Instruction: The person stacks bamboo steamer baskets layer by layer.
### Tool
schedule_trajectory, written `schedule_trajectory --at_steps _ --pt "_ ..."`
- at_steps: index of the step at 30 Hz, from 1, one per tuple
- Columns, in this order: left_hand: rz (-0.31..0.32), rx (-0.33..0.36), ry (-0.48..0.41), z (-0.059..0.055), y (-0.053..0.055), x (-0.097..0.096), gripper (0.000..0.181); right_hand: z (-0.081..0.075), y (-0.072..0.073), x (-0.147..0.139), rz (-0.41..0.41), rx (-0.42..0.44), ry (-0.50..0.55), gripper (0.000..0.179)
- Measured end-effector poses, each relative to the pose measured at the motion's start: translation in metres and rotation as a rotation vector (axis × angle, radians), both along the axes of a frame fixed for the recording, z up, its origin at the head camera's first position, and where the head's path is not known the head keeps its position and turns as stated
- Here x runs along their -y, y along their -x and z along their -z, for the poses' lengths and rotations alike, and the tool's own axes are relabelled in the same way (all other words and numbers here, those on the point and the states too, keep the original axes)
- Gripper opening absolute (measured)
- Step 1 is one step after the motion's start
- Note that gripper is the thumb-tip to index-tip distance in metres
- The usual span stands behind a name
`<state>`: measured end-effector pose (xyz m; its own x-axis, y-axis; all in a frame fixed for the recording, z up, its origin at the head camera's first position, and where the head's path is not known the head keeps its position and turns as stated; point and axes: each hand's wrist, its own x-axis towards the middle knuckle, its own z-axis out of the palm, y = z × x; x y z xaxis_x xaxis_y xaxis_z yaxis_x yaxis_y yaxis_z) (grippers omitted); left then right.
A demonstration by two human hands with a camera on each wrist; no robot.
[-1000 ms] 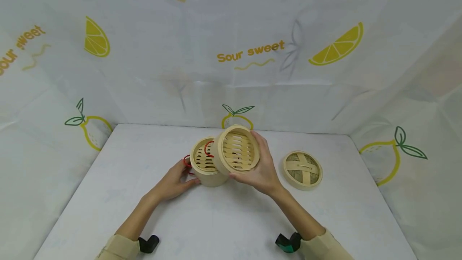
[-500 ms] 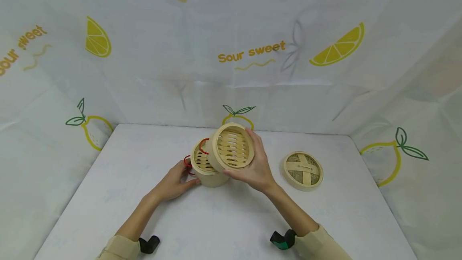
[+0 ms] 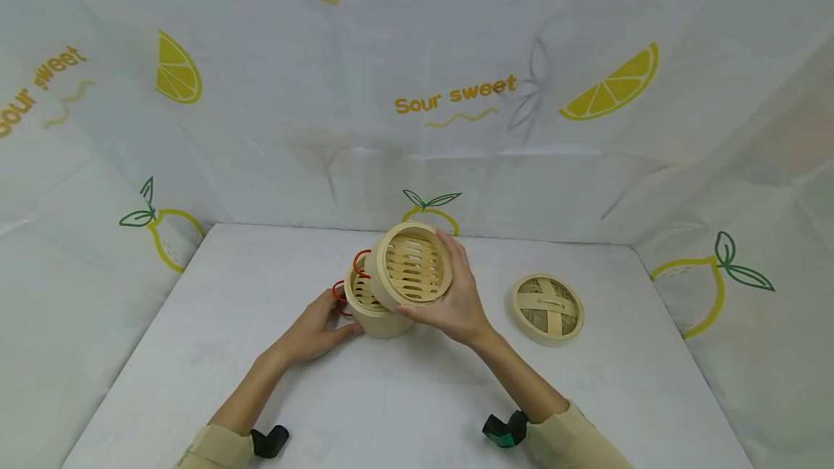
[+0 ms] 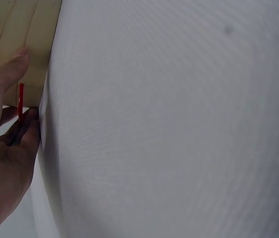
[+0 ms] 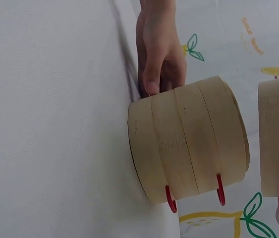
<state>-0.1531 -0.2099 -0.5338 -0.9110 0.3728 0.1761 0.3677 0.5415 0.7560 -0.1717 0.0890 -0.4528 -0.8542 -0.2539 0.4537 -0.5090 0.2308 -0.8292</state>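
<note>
A stack of round bamboo steamer baskets (image 3: 381, 326) with red loop handles stands upright on the table, slatted top partly covered in the head view. My left hand (image 3: 317, 330) holds its left side, thumb on the wall and fingers near a red loop in the left wrist view. Another bamboo steamer basket (image 3: 415, 266) is in my right hand (image 3: 456, 302), gripped by its right side and tilted so its slatted inside faces the head camera. A gap parts this raised basket (image 5: 273, 139) from the stack (image 5: 189, 144) in the right wrist view.
To the right, the woven bamboo lid (image 3: 547, 310) lies on the white table (image 3: 625, 375). A white curtain (image 3: 293, 78) with lemon prints hangs behind the table's far edge. Dark wrist devices (image 3: 504, 429) sit at both cuffs.
My right hand has moved left with the tilted basket, which now overlaps more of the stack. The left hand, stack and lid stay nearly where they were.
</note>
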Motion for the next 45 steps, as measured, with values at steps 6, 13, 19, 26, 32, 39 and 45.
schedule_trajectory --at_steps 6,13,19,26,32,39,45 --pt "0.004 0.004 -0.009 0.0 0.0 0.001 0.071 -0.002 0.003 0.008 -0.002 0.014 -0.001 0.133" --pt "0.004 -0.031 -0.013 0.003 -0.001 0.001 0.069 -0.004 0.002 0.015 -0.011 0.01 -0.019 0.133" --pt "-0.002 -0.025 -0.024 0.003 -0.002 0.001 0.069 -0.003 0.001 0.019 -0.018 0.008 -0.025 0.134" --pt "-0.009 -0.007 -0.014 0.002 -0.002 0.0 0.07 -0.001 0.001 0.024 -0.032 -0.006 -0.046 0.133" --pt "-0.02 0.006 -0.01 0.002 -0.002 -0.001 0.065 0.0 0.001 0.028 -0.04 -0.008 -0.083 0.132" --pt "-0.028 0.011 -0.005 0.004 0.0 0.0 0.061 -0.003 0.002 0.031 -0.023 -0.031 -0.117 0.131" --pt "-0.025 0.006 -0.003 0.002 0.001 0.0 0.06 -0.004 0.003 0.034 -0.012 -0.01 -0.137 0.131"
